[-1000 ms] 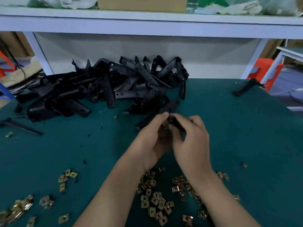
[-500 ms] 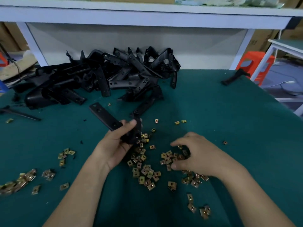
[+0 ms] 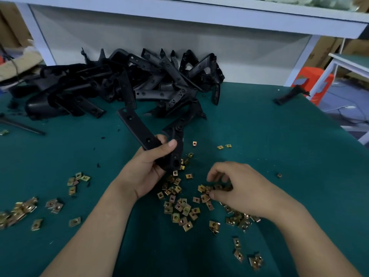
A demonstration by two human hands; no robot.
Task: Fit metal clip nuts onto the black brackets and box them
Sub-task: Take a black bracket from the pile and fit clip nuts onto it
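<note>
Black bracket point(image 3: 137, 126) sits in the left hand point(image 3: 147, 170), whose fingers and thumb wrap round it at its bend. Its long flat arm, with holes along it, slants up and away to the left of that hand. The shorter end points down past the thumb toward the clip nuts point(image 3: 183, 208).

Those brass-coloured nuts lie scattered on the green table point(image 3: 279, 132) between the two hands and under the right hand point(image 3: 241, 190). The thickest patch starts just beside the bracket's lower end and runs nearer the person, between the forearms. The right hand is palm down over them, fingers curled, with thumb and fingertips lowered in among the nuts. Whether it has one pinched cannot be told, since the fingers hide the spot.

Beyond the left hand a heap of brackets point(image 3: 123, 86) lies tangled at the back of the table, under a white shelf point(image 3: 199, 15). A lone bracket point(image 3: 287, 95) lies well beyond the right hand, near the table's far edge.

To the left of the left forearm there is a small cluster of nuts point(image 3: 77, 180), and farther out that way a bigger clump point(image 3: 20, 210). A pair of nuts point(image 3: 224, 146) lies beyond the right hand, and a single nut point(image 3: 279, 175) to its right. A few more point(image 3: 247, 258) lie beside the right forearm, on its inner side.
</note>
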